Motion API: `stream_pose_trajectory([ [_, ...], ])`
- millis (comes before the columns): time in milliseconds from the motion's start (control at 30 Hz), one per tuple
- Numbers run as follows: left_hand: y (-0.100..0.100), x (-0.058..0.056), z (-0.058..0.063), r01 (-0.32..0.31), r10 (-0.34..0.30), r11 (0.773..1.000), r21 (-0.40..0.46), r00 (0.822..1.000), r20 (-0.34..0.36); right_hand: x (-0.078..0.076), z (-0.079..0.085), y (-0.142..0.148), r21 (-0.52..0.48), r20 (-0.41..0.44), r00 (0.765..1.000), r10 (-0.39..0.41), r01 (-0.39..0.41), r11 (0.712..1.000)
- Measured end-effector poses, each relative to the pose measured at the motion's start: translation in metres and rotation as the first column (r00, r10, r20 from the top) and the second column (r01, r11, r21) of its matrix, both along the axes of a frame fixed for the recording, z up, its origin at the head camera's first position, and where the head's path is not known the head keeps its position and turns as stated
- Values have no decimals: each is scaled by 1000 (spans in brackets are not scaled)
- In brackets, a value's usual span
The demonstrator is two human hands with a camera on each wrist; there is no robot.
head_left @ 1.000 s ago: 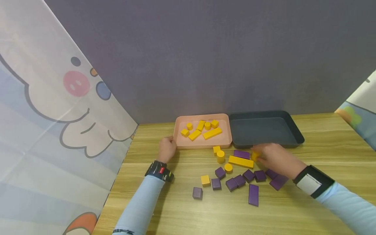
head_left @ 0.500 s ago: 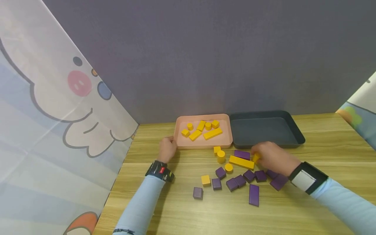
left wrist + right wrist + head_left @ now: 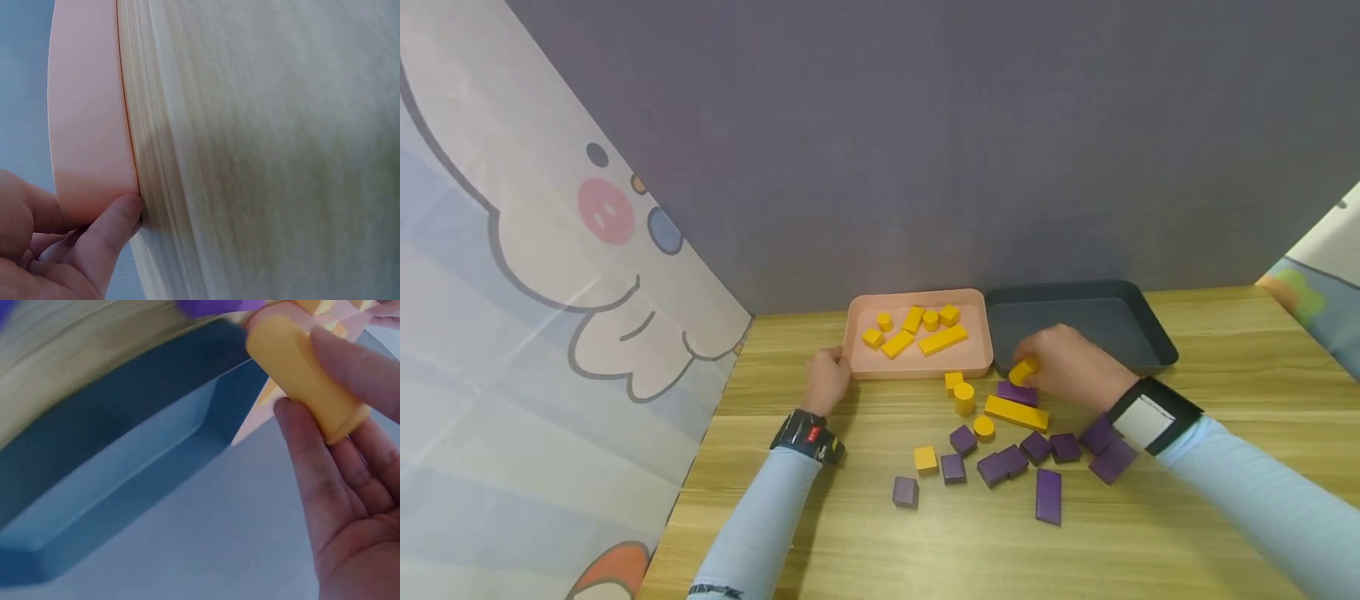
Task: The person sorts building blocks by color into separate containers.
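My left hand [image 3: 827, 382] holds the left front corner of the pink tray [image 3: 880, 367]. In the left wrist view, thumb and fingers pinch the tray's end wall [image 3: 90, 125] low down, near the wooden table. Several yellow blocks lie spread in the tray, among them a long bar [image 3: 943, 340]. My right hand [image 3: 1067, 362] pinches a yellow cylinder block [image 3: 306, 375] between thumb and fingers. It is held tilted near the front left corner of the dark tray [image 3: 1075, 325], which has nothing in it. A purple block [image 3: 1017, 393] lies just below that hand.
On the wooden table [image 3: 865, 550] before the trays lie several purple blocks [image 3: 992, 470], a long yellow bar [image 3: 1017, 413], an upright yellow cylinder [image 3: 964, 398] and small yellow pieces [image 3: 925, 460]. A grey wall [image 3: 925, 167] stands behind, a printed cloth [image 3: 535, 333] at left.
My right hand has lifted the yellow cylinder and carried it left and away from me, towards the trays' meeting point. My left hand has stayed on the pink tray.
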State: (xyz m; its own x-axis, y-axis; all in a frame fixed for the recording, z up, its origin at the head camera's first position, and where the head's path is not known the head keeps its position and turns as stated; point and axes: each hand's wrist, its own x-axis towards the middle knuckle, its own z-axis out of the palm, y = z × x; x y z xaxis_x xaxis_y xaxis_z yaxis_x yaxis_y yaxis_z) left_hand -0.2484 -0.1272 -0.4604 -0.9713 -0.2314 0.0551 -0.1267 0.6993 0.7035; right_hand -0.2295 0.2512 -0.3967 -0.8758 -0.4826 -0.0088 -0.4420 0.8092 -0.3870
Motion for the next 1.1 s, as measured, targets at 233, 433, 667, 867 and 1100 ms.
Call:
stream_pose_trajectory([
  [233,-5,0,-4,2,-2,1000,-17,1000,10,-22,-4,-43,-74,-25,998,-61,59,995],
  [433,-5,5,-1,-10,10,1000,-22,1000,-1,-40,-12,-76,-89,-13,997,-77,76,993],
  [667,-4,6,-2,-8,8,999,-33,1000,-7,-52,-29,-99,-151,65,994,-92,101,983],
  [867,-3,6,-3,0,0,1000,-7,1000,-13,-55,-39,-107,-199,122,988,-96,120,973],
  [1100,-3,5,-1,6,-6,1000,-22,1000,-11,-58,-45,-104,-212,157,977,-142,174,962],
])
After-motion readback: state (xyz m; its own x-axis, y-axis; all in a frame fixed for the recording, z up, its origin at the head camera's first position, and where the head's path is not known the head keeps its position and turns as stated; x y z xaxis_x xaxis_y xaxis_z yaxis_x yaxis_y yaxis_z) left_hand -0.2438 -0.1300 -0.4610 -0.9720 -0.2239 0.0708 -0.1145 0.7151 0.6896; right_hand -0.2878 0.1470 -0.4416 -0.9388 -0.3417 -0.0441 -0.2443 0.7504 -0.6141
